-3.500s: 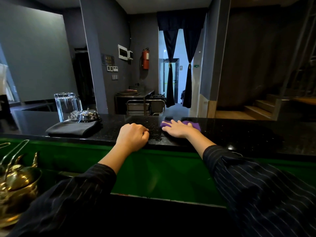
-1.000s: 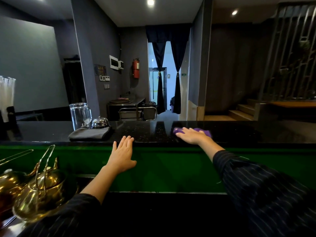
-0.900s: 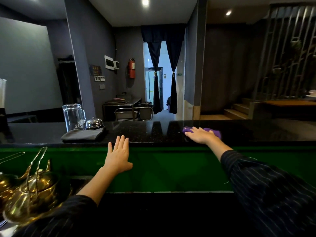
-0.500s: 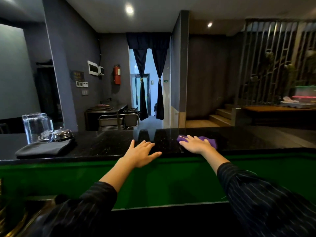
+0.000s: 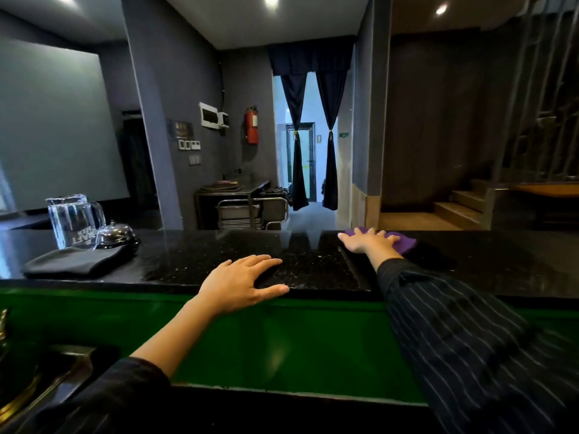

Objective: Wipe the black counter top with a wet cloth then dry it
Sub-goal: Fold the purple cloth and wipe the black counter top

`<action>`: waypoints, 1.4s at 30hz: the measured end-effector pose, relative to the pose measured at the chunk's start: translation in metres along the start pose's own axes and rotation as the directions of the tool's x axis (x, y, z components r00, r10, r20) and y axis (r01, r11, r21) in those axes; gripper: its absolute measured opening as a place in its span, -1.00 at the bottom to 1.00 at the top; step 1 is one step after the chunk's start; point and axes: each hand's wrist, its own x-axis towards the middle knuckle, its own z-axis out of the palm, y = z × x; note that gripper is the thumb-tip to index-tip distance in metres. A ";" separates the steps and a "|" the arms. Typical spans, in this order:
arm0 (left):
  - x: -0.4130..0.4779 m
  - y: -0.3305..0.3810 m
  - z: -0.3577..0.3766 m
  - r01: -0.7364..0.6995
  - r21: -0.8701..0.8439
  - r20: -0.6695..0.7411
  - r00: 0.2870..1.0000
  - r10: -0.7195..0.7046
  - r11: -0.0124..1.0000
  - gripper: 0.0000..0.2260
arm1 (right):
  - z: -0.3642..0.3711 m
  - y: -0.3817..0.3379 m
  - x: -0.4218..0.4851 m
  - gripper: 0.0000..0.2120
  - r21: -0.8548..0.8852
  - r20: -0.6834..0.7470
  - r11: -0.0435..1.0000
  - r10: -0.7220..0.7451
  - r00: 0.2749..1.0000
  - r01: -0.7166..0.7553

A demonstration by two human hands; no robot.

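Note:
The black speckled counter top (image 5: 194,258) runs across the view above a green front panel. A purple cloth (image 5: 405,242) lies on its far side right of centre, and my right hand (image 5: 368,242) presses flat on it with fingers spread. My left hand (image 5: 241,285) rests open on the counter's near edge, palm down, holding nothing. The stone between my hands shines with a wet sheen.
On the counter's left lie a folded dark grey cloth (image 5: 75,263), a glass pitcher (image 5: 73,222) and a metal call bell (image 5: 114,234). Brass ware (image 5: 12,399) sits low at the left edge. Beyond the counter stand a metal trolley (image 5: 250,213) and stairs (image 5: 460,205).
My right hand has slid the purple cloth further away and to the right along the counter. My left hand went from a fist to open and flat on the near edge.

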 end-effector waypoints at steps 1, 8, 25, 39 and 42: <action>0.000 0.001 0.000 0.007 0.006 0.001 1.000 -0.007 1.000 -0.08 | 0.001 -0.016 0.006 -0.21 -0.006 0.003 1.000 0.007 1.000 -0.007; 0.001 0.005 -0.002 0.141 0.061 -0.009 0.990 -0.140 0.988 -0.01 | 0.010 -0.130 0.003 -0.20 0.006 0.055 0.952 -0.306 0.950 0.306; -0.003 0.010 -0.004 0.180 0.027 0.010 0.984 -0.181 0.983 0.12 | 0.006 -0.002 -0.039 -0.33 0.050 0.056 0.898 -0.439 0.897 0.436; -0.007 0.008 0.000 0.124 -0.003 -0.090 0.988 -0.124 0.992 -0.02 | 0.023 -0.062 -0.131 -0.37 -0.023 -0.104 0.991 0.130 0.986 -0.133; -0.006 0.002 0.003 0.010 -0.018 -0.133 0.991 -0.012 1.000 -0.09 | 0.031 -0.101 -0.139 -0.37 -0.029 -0.099 0.998 0.050 0.994 -0.054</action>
